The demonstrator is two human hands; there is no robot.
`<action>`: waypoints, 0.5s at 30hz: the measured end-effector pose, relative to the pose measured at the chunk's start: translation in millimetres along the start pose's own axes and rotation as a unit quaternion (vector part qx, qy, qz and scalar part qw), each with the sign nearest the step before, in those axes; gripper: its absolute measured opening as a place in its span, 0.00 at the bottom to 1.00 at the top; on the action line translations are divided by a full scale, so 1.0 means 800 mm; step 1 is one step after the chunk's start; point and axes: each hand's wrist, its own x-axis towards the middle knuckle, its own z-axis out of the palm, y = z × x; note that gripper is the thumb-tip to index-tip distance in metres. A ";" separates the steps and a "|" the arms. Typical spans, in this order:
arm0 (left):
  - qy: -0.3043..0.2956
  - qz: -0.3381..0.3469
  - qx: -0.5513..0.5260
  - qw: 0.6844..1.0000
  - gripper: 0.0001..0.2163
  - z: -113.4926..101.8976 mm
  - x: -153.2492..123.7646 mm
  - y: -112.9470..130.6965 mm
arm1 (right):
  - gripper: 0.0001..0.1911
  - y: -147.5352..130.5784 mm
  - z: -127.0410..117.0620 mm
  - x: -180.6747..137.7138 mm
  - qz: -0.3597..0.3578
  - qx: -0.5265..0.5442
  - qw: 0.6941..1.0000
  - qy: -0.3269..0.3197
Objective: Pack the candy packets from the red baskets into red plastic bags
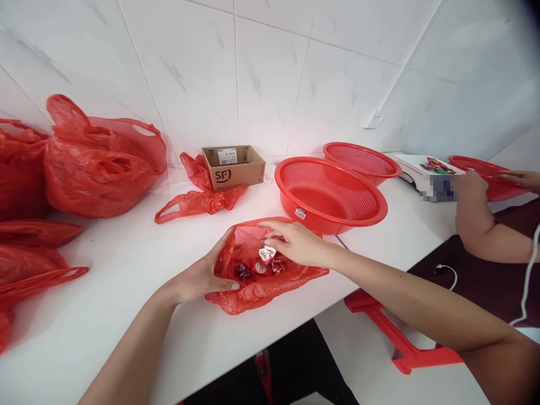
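Note:
A red plastic bag lies on the white table with its mouth spread wide. Several small wrapped candies in red, dark and silvery foil are inside it. My left hand rests against the bag's left side, thumb and forefinger stretched apart along the mouth; its other fingers are hidden. My right hand reaches in over the bag's far right side. A shiny white-and-red wrapped candy is at its thumb and fingertips, which look closed on it. The palm side of this hand is hidden.
Two red plastic baskets stand behind on the right. A cardboard box and a crumpled red bag sit near the wall. Full red bags crowd the left. On the right, another person's arm is beside a white scale.

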 end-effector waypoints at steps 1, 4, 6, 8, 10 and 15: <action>0.000 -0.001 0.002 1.000 0.53 0.000 0.000 0.000 | 0.21 -0.006 -0.011 -0.006 -0.012 0.007 0.999 0.028; -0.005 -0.004 0.006 1.000 0.53 0.000 0.000 0.001 | 0.19 -0.014 -0.050 -0.029 -0.039 -0.034 0.984 0.168; -0.003 -0.003 0.009 1.000 0.53 -0.001 0.000 0.001 | 0.18 -0.001 -0.068 -0.044 0.005 -0.118 0.965 0.233; -0.002 -0.001 0.010 1.000 0.53 -0.001 0.001 0.002 | 0.19 0.022 -0.069 -0.058 0.062 -0.209 0.948 0.232; -0.006 0.002 0.009 1.000 0.54 -0.002 0.002 0.002 | 0.20 0.043 -0.052 -0.072 0.077 -0.254 0.944 0.198; -0.001 -0.005 0.014 1.000 0.54 -0.003 0.004 -0.002 | 0.20 0.049 0.019 -0.101 0.044 -0.241 0.953 0.176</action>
